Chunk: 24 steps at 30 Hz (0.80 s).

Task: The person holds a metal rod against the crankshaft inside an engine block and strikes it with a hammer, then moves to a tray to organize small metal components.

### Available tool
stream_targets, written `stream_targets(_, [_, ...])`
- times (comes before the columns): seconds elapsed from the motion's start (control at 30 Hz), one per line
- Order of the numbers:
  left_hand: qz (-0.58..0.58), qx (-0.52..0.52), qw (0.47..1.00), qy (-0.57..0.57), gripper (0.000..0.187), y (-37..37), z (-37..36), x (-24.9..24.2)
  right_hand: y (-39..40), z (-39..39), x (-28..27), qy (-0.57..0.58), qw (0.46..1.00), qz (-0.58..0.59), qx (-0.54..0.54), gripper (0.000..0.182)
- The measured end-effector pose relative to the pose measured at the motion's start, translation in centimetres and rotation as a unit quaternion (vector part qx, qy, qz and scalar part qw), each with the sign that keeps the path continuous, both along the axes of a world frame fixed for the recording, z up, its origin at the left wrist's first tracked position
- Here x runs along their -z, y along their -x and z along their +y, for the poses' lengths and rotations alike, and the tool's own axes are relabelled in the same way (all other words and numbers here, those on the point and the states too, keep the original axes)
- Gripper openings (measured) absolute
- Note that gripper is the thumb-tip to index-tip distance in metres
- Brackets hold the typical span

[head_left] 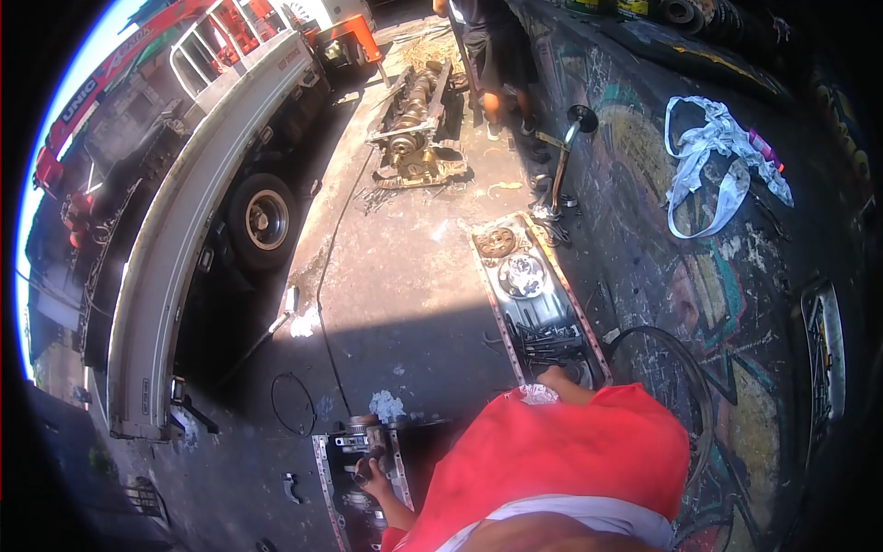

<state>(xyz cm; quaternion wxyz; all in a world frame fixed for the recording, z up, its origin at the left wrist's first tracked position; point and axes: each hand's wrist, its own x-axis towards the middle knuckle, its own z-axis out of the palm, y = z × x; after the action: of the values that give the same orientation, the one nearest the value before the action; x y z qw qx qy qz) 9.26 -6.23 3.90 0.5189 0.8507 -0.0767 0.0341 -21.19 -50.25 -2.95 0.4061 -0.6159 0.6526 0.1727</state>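
Observation:
My left hand (373, 479) is closed around a dark rod below a round metal piston (364, 421); together they look like a piston with its connecting rod. Around them lies a long metal engine frame (324, 469) on the ground, with shiny parts inside. At the near end of a long oil pan (497, 308), my right hand (563, 384) reaches in by a pile of dark bolts and tools (550, 344). Its fingers are mostly hidden. A brown gear (497, 242) and a round metal part (522, 275) sit farther up the pan. Red cloth covers my lap.
A truck (166, 248) with a large wheel (260, 224) stands on the left. Farther ahead a crankshaft (414, 115) lies in an engine block, beside a standing person (492, 55). Pale rags (717, 156) lie on the right; a black cable (324, 304) crosses the ground.

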Motion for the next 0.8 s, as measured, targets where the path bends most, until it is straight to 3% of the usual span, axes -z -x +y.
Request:
stream_targets(0.6, [0.010, -0.003, 1.000, -0.001, 0.029, 0.1, -0.3, -0.8, -0.6, 0.2, -2.8, -0.023, 1.000, -0.002, -0.002, 0.050])
stream_targets(0.8, [0.031, -0.015, 0.999, 0.035, 0.033, 0.0, -0.4, -0.4, -0.4, 0.0, 0.3, -0.014, 1.000, -0.003, 0.003, 0.052])
